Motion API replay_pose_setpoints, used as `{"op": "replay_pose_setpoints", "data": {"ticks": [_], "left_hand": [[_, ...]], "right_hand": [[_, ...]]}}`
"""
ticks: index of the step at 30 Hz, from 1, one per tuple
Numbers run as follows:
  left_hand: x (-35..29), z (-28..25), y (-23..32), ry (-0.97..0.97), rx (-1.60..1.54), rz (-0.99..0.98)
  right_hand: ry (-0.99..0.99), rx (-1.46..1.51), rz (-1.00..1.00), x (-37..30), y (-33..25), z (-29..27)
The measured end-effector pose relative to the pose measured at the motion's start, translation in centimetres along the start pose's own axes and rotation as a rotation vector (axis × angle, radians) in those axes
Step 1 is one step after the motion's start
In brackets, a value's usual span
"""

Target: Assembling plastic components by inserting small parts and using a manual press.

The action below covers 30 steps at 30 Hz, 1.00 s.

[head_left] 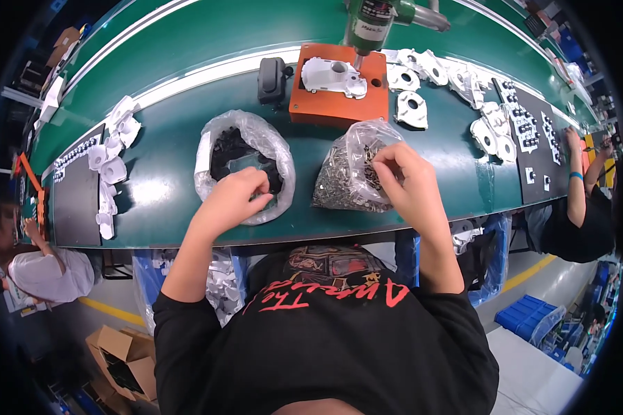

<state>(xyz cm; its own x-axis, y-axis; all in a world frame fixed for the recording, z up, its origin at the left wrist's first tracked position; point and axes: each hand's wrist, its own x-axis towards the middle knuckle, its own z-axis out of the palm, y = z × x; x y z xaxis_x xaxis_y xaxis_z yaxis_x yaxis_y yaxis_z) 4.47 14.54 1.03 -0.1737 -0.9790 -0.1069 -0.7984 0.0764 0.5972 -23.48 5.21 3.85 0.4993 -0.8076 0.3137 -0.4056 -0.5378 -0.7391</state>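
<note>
My left hand point(237, 197) is over a clear plastic bag point(284, 155) of small black parts point(232, 146). Its fingers are curled in toward the thumb, and whatever they may hold is hidden. My right hand point(412, 181) reaches over the mouth of a second clear bag point(356, 149), filled with small metal screws point(336, 176). Thumb and fingertips are drawn together there, with nothing between them that I can make out. Beyond the bags, a silver metal casting point(322, 77) lies on an orange fixture block point(311, 111), under the tip of a green machine head point(370, 28).
A black box-shaped object point(271, 79) stands left of the fixture. Silver castings point(412, 111) line the bench's right side; pale cup-shaped parts point(111, 169) sit at left. Dark trays point(76, 207) hold small pieces. Bins point(225, 277) are below the edge. Co-workers point(578, 207) flank me.
</note>
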Motion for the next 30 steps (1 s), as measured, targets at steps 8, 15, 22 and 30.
{"op": "replay_pose_setpoints", "data": {"ticks": [8,15,22,30], "left_hand": [[1.0,-1.8,-0.2,-0.034,-0.371,-0.179],[5.0,-2.9,1.2,0.116,-0.81,-0.136],[14.3,-5.2,2.2,0.112,-0.874,-0.068],[22.5,-5.9,2.8,0.149,-0.489,0.132]], "right_hand": [[0.007,0.553,0.297,-0.2,1.8,-1.0],[0.048,0.863,0.24,-0.1,3.1,-2.2],[0.192,1.041,0.217,-1.7,4.5,-3.5],[0.28,1.017,0.35,-4.4,6.5,-4.7]]}}
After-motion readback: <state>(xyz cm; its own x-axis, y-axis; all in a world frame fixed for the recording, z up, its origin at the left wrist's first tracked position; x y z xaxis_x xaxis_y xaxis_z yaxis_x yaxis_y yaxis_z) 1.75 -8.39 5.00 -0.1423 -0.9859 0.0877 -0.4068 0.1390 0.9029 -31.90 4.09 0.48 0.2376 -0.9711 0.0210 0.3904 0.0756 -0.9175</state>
